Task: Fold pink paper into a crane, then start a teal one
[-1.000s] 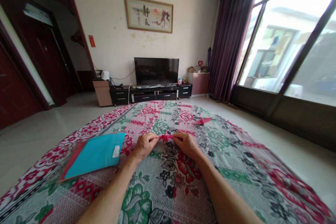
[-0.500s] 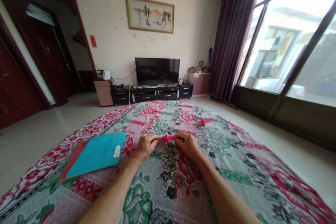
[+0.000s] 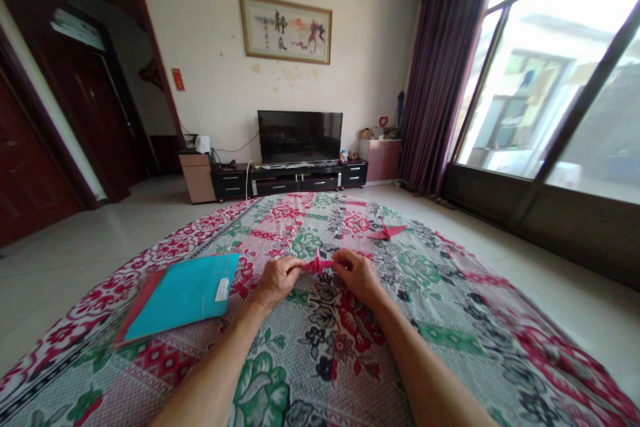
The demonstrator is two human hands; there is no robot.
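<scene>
A small pink folded-paper crane (image 3: 317, 263) is stretched between my two hands, a point of it standing up in the middle. My left hand (image 3: 280, 280) pinches its left end between thumb and fingers. The right end is pinched by my right hand (image 3: 356, 275), whose fingers hide the tip. Both hands are just above the patterned tablecloth (image 3: 280, 373). Beyond my right hand lies a second pink paper crane (image 3: 388, 233), with its pointed parts spread out sideways.
Left of my left hand rests a clear packet of blue paper (image 3: 185, 293) with a white label and a reddish sheet showing at its edge. Past the round table's far edge stand a low black cabinet (image 3: 295, 180) and a television (image 3: 300, 136).
The right hand's fingers have shifted slightly at the crane's right end. Both hands keep their hold, and everything else stays in place.
</scene>
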